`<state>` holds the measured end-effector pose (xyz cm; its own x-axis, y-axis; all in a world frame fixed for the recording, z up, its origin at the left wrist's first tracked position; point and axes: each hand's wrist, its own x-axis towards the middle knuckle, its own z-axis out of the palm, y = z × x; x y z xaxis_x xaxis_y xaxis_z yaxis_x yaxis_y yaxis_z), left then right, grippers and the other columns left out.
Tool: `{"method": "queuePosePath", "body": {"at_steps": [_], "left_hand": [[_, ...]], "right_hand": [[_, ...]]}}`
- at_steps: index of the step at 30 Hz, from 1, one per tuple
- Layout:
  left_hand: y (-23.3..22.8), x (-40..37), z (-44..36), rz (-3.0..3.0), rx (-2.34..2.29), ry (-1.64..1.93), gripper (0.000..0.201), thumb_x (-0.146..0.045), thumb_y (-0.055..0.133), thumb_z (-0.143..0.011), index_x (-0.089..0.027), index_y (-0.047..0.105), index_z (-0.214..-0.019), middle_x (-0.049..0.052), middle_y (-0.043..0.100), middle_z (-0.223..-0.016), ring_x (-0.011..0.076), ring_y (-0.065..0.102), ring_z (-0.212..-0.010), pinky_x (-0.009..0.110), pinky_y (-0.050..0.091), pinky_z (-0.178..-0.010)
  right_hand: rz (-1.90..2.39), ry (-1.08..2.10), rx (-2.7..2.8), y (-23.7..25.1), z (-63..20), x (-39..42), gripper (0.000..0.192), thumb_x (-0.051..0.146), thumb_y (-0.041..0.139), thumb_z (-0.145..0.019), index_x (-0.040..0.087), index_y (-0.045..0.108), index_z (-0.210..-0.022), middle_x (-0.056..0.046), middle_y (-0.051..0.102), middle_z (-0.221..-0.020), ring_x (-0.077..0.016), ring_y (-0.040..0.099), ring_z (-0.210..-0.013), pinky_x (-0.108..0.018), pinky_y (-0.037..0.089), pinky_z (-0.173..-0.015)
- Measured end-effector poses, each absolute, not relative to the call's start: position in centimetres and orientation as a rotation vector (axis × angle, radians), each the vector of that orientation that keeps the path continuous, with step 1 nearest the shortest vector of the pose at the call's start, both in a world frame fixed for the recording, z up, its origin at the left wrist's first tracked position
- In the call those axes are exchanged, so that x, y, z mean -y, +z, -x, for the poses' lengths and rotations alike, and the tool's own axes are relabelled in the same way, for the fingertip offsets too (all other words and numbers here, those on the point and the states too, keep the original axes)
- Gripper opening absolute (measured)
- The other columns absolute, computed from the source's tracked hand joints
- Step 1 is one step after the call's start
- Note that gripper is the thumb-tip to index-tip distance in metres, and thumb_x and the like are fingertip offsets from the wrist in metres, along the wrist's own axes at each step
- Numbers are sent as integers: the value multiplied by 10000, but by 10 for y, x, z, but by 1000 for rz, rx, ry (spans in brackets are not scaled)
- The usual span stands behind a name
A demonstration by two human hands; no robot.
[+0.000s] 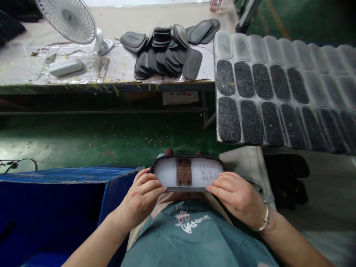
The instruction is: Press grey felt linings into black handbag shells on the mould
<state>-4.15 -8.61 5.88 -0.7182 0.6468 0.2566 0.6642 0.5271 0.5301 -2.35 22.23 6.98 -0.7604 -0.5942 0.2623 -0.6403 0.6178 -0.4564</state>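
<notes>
In front of my lap I hold a rounded white plate (165, 174) edgewise across my body. A brown hinge-like fitting (184, 172) sits at its middle, and handwritten marks show on its right part. Dark material (189, 189) runs around its rim. My left hand (147, 194) grips the left end, fingers over the edge and thumb along the near side. At the right end my right hand (233, 194) grips in the same way. The plate's underside is hidden.
A pile of dark oval pads (167, 55) lies on the bench ahead, beside a white fan (69, 18). To the right, a board (236, 102) carries rows of grey and black oval pieces. A blue bin (116, 193) stands at my left.
</notes>
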Motion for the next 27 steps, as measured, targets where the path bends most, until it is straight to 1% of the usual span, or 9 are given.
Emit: {"method": "queuePosePath", "body": {"at_steps": [3, 5, 7, 9, 12, 15, 19, 22, 27], "left_hand": [[61, 91, 36, 942, 2736, -1146, 215, -156, 614, -811, -231, 649, -1010, 38, 662, -986, 219, 563, -1042, 468, 397, -1013], [65, 93, 35, 511, 2793, -1215, 256, -254, 609, -828, -208, 619, -1080, 72, 636, -1059, 226, 580, -1032, 408, 469, -920], [68, 93, 38, 114, 2911, -1214, 309, -324, 578, -852, -182, 579, -1127, 68, 652, -989, 190, 628, -900, 328, 511, -794], [71, 90, 44, -62, 3095, -1156, 332, -375, 563, -857, -171, 572, -1119, 35, 674, -854, 160, 646, -756, 275, 507, -691], [73, 80, 54, -14, 3335, -887, 272, -402, 503, -878, -177, 640, -945, 23, 677, -734, 154, 640, -661, 252, 452, -595], [73, 70, 60, 51, 3365, -646, 286, -342, 434, -899, -193, 626, -747, 15, 641, -634, 137, 606, -577, 246, 381, -534], [72, 67, 61, 152, 3352, -425, 299, -296, 402, -898, -194, 550, -660, 13, 606, -582, 132, 577, -528, 252, 342, -520], [70, 69, 62, 217, 3367, -317, 313, -276, 367, -903, -193, 529, -648, 20, 605, -564, 144, 586, -519, 257, 339, -517], [64, 71, 63, 258, 3335, -107, 332, -307, 353, -896, -195, 554, -656, 35, 618, -552, 181, 615, -521, 273, 346, -493]], "right_hand": [[-1010, 861, 2759, 70, 19, -227, 206, 121, 534, -875, 157, 677, -1018, -63, 683, -882, -175, 609, -848, -365, 494, -844], [-839, 861, 2774, 70, 14, -235, 220, 174, 575, -866, 171, 655, -1070, -76, 669, -943, -192, 611, -890, -361, 500, -841], [-501, 756, 2817, 67, 12, -246, 240, 278, 581, -874, 183, 634, -1088, -91, 658, -955, -203, 623, -862, -353, 510, -795], [-192, 597, 2906, 60, 12, -254, 304, 425, 539, -886, 192, 617, -1066, -92, 665, -885, -198, 637, -740, -335, 514, -672], [-160, 500, 3075, 47, 17, -258, 414, 549, 407, -909, 203, 599, -1029, -94, 691, -830, -207, 648, -628, -334, 464, -533], [-272, 440, 3122, 42, 23, -251, 417, 508, 318, -947, 210, 605, -897, -69, 679, -727, -215, 631, -555, -339, 391, -493], [-306, 308, 3145, 49, 31, -242, 431, 429, 310, -961, 212, 525, -657, -23, 573, -546, -178, 568, -478, -314, 298, -476], [-307, 204, 3158, 56, 34, -237, 408, 367, 338, -957, 204, 487, -613, -29, 569, -535, -166, 558, -475, -305, 268, -477], [-269, 95, 3180, 60, 38, -233, 355, 311, 396, -934, 190, 503, -618, -34, 593, -529, -161, 550, -440, -297, 222, -456]]}}
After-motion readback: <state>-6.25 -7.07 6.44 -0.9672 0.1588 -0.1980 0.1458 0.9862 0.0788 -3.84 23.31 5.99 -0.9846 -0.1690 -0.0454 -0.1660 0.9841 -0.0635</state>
